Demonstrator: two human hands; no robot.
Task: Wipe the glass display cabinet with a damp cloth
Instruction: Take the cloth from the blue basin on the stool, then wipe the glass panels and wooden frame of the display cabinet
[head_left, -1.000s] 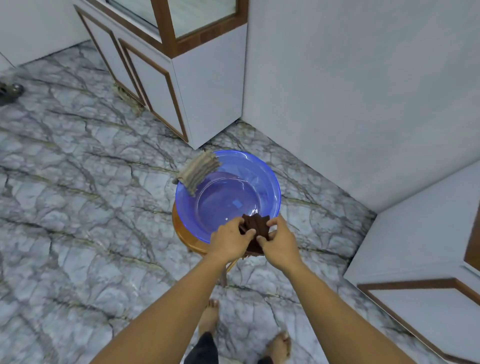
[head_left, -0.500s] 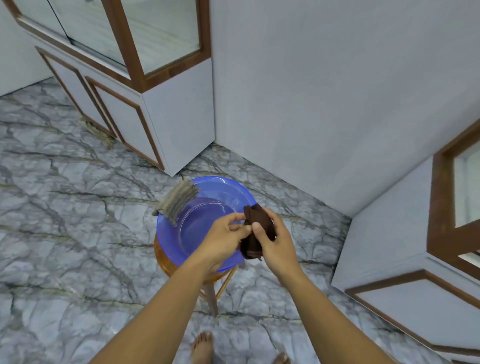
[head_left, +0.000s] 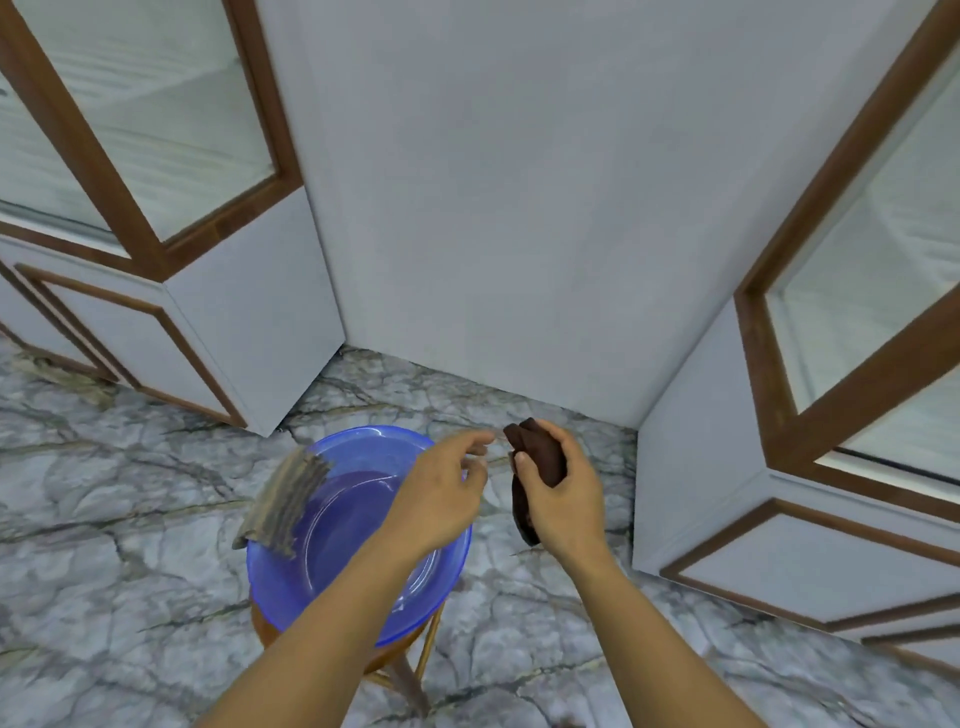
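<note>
ok, blue basin on wooden stool, between hands and floor; striped grey rag draped over basin's left rim. glass cabinets left and right, white wall between. dark brown cloth bunched, lower end hanging, right hand fingers clamped on it, right of basin. left hand over basin, fingers loosely curled, apart from cloth.

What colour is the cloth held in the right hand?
Dark brown cloth, gripped in the right hand; the head view shows it.
</note>
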